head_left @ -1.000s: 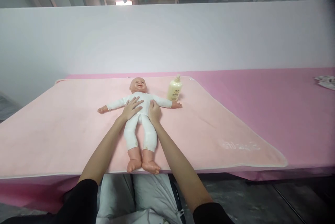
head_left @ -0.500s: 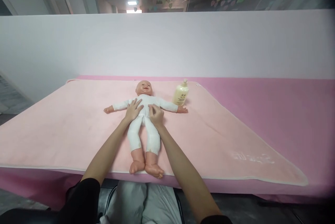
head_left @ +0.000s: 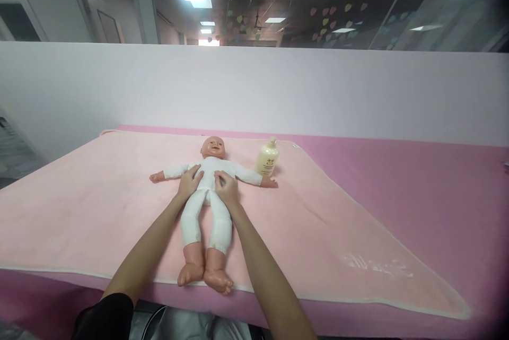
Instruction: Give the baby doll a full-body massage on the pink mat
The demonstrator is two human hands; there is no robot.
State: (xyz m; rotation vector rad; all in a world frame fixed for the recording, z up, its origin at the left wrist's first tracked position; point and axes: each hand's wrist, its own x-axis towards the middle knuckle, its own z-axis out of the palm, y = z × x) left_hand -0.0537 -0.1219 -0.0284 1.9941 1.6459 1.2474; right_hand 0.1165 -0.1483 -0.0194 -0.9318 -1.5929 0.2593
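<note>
A baby doll in a white suit lies on its back on a pale pink blanket, arms spread, feet toward me. My left hand rests flat on the doll's belly, fingers apart. My right hand lies on the other side of the torso with its fingers curled, fingertips pressing on the white suit. A cream pump bottle stands upright on the blanket just beyond the doll's outstretched arm, to the right of its head.
The blanket covers a table with a darker pink cloth. A white partition wall runs behind the table. The table's near edge is just past the doll's feet.
The view has tilted up, so the table sits lower in the picture. My right fingers have curled tighter on the doll's torso. The left hand stays flat on the belly.
</note>
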